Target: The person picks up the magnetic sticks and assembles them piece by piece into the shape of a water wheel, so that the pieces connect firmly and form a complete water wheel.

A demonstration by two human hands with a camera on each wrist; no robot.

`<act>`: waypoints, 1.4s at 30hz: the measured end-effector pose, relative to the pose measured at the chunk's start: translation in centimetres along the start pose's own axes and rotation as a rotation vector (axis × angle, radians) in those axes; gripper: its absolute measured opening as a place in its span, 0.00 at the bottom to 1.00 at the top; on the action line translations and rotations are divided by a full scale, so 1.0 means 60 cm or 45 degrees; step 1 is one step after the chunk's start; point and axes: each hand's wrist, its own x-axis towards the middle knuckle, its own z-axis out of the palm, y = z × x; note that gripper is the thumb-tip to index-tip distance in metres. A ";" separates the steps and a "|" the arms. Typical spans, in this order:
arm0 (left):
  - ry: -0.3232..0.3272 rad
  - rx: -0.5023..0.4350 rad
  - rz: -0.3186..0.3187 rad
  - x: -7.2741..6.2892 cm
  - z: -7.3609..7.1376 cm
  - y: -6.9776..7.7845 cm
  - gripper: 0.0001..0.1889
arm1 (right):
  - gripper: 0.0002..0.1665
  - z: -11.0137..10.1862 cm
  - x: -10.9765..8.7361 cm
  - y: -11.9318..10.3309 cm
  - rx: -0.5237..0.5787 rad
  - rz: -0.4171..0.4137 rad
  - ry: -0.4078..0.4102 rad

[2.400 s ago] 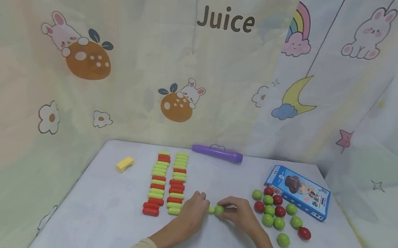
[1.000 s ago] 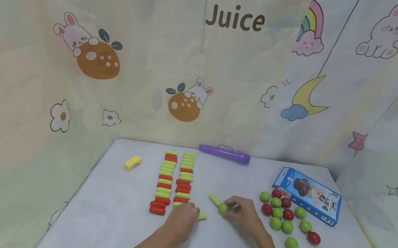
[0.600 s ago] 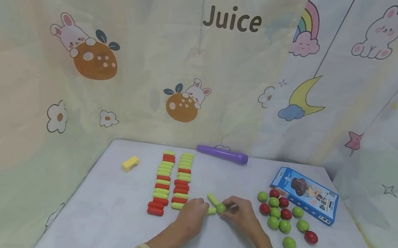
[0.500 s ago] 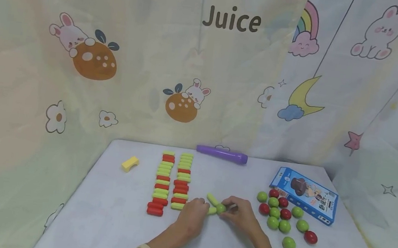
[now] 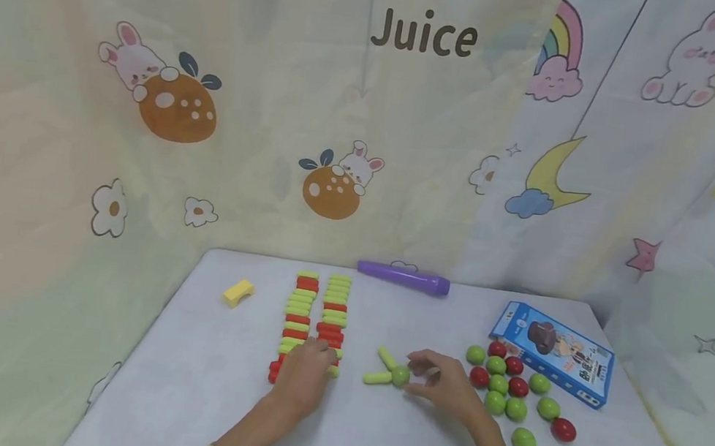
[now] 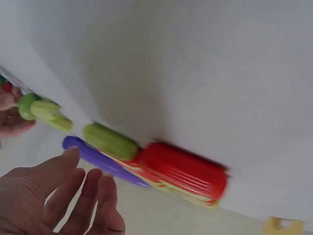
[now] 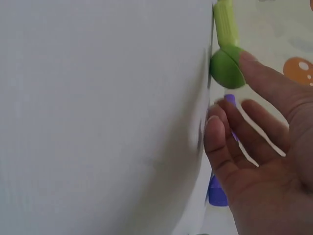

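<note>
A green ball (image 5: 401,376) lies mid-table with two light-green ribbed sticks (image 5: 377,378) joined or touching at its left side, spread in a V. My right hand (image 5: 448,386) is at the ball's right; in the right wrist view the thumb overlaps the ball's edge while the other fingers stand away from it. Over the near end of two columns of red and light-green sticks (image 5: 338,291) is my left hand (image 5: 307,373), partly covering them. Its fingers are loosely bent around nothing in the left wrist view, near a red stick (image 6: 183,169).
Several loose red and green balls (image 5: 524,441) lie on the right, beside a blue printed box (image 5: 557,352). A purple tapered tube (image 5: 403,277) lies along the back edge. At the back left is a yellow arched block (image 5: 237,293). A printed curtain hangs behind.
My left hand has let go of the second light-green stick at the ball and moved left over the stick columns. My right hand's fingers have loosened from the ball.
</note>
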 end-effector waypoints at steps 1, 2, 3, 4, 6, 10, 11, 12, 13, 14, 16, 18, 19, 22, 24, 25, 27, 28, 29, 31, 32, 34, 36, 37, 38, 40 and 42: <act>0.007 0.023 0.003 -0.003 0.000 -0.007 0.14 | 0.28 -0.004 0.000 0.001 0.001 -0.008 -0.020; 0.013 0.039 0.008 -0.005 -0.002 -0.013 0.14 | 0.27 -0.008 0.001 0.002 0.001 -0.019 -0.041; 0.012 0.053 0.012 -0.007 -0.002 -0.018 0.14 | 0.26 -0.010 0.001 0.003 0.000 -0.039 -0.060; 0.004 0.066 0.016 -0.010 -0.002 -0.021 0.14 | 0.25 -0.011 0.003 0.004 -0.002 -0.057 -0.080; -0.008 0.067 0.011 -0.015 0.001 -0.025 0.15 | 0.23 -0.009 0.006 0.006 -0.016 -0.092 -0.098; -0.005 0.050 -0.001 -0.021 0.004 -0.024 0.15 | 0.21 -0.001 0.010 0.003 -0.048 -0.107 -0.085; -0.004 0.040 -0.008 -0.022 0.006 -0.024 0.16 | 0.20 0.001 0.011 0.002 -0.053 -0.103 -0.078; -0.001 0.040 -0.011 -0.023 0.006 -0.023 0.16 | 0.20 0.002 0.012 0.000 -0.056 -0.098 -0.069; -0.001 0.036 -0.013 -0.025 0.008 -0.023 0.16 | 0.19 0.004 0.011 -0.001 -0.054 -0.092 -0.060; -0.001 0.030 -0.017 -0.026 0.009 -0.022 0.16 | 0.19 0.006 0.011 -0.001 -0.058 -0.088 -0.048; -0.017 0.042 -0.020 -0.030 0.010 -0.020 0.17 | 0.18 0.009 0.010 -0.002 -0.058 -0.076 -0.024; -0.060 0.050 -0.034 -0.032 0.011 -0.017 0.18 | 0.17 0.013 0.009 -0.002 -0.056 -0.066 0.010; -0.094 0.030 -0.052 -0.032 0.011 -0.015 0.18 | 0.17 0.014 0.008 -0.002 -0.054 -0.055 0.025; -0.215 -0.104 -0.133 -0.032 0.011 -0.001 0.16 | 0.16 0.020 0.006 -0.006 -0.045 -0.028 0.075; -0.270 -0.227 -0.186 -0.030 0.014 0.011 0.15 | 0.15 0.024 0.005 -0.009 -0.042 -0.015 0.106; -0.281 -0.279 -0.200 -0.028 0.016 0.018 0.14 | 0.15 0.026 0.005 -0.011 -0.043 -0.005 0.119; -0.280 -0.343 -0.193 -0.024 0.019 0.033 0.13 | 0.14 0.030 0.005 -0.015 -0.044 0.003 0.144; -0.276 -0.361 -0.183 -0.022 0.020 0.039 0.12 | 0.14 0.031 0.006 -0.016 -0.048 0.007 0.153; -0.269 -0.373 -0.170 -0.019 0.023 0.045 0.12 | 0.14 0.033 0.006 -0.018 -0.046 0.001 0.160; -0.255 -0.385 -0.145 -0.014 0.027 0.055 0.12 | 0.14 0.035 0.008 -0.021 -0.051 -0.005 0.167; -0.250 -0.396 -0.137 -0.011 0.028 0.059 0.12 | 0.14 0.037 0.008 -0.022 -0.054 -0.008 0.170; -0.240 -0.414 -0.122 -0.007 0.033 0.065 0.12 | 0.14 0.039 0.009 -0.026 -0.073 -0.013 0.176; -0.215 -0.424 -0.100 -0.003 0.037 0.069 0.11 | 0.14 0.042 0.010 -0.028 -0.099 -0.002 0.182; -0.205 -0.428 -0.091 -0.002 0.039 0.071 0.11 | 0.14 0.043 0.010 -0.029 -0.109 0.008 0.184; -0.194 -0.428 -0.081 0.000 0.042 0.073 0.11 | 0.14 0.044 0.010 -0.031 -0.120 0.016 0.188; -0.173 -0.418 -0.063 0.003 0.046 0.076 0.10 | 0.15 0.045 0.009 -0.033 -0.144 0.036 0.193; -0.167 -0.399 -0.051 0.006 0.049 0.079 0.10 | 0.15 0.046 0.008 -0.034 -0.163 0.056 0.197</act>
